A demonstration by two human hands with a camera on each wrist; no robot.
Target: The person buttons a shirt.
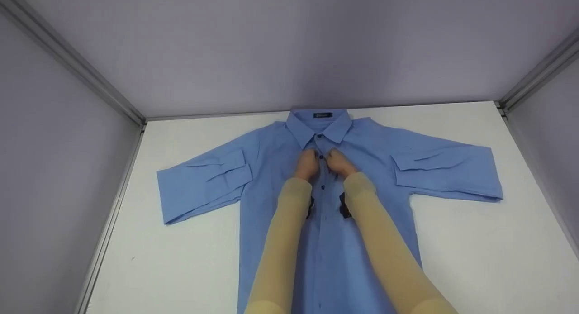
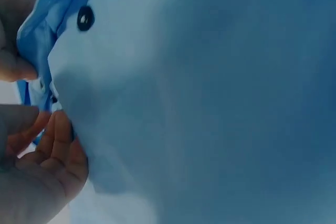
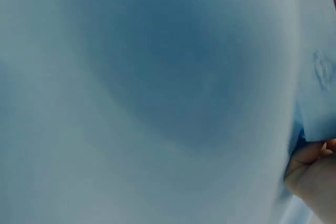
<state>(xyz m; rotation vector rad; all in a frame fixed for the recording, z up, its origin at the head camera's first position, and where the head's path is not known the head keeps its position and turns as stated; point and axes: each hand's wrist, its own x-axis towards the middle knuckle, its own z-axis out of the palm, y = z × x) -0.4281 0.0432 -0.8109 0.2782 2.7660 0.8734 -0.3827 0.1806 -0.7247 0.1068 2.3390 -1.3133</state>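
A blue long-sleeved button-up shirt [image 1: 271,241] lies front up, collar [image 1: 301,128] toward the back wall. My left hand [image 1: 307,164] pinches its front opening just below the collar. Close beside it, across a dark button [image 1: 321,157], my right hand [image 1: 340,163] pinches the facing side of the opening. In the left wrist view, the left hand [image 2: 42,177] has its fingers bent at the cloth's edge. Another dark button [image 2: 85,18] shows above it. The right wrist view has the right hand [image 3: 315,177] at the cloth, below a buttonhole [image 3: 322,70]. The fingertips are partly hidden.
Both sleeves are folded back on themselves, the left sleeve [image 1: 199,187] and the right sleeve [image 1: 448,169], spread over the white table [image 1: 181,268]. Grey panels such as the back wall [image 1: 226,56] enclose the table at the back and sides.
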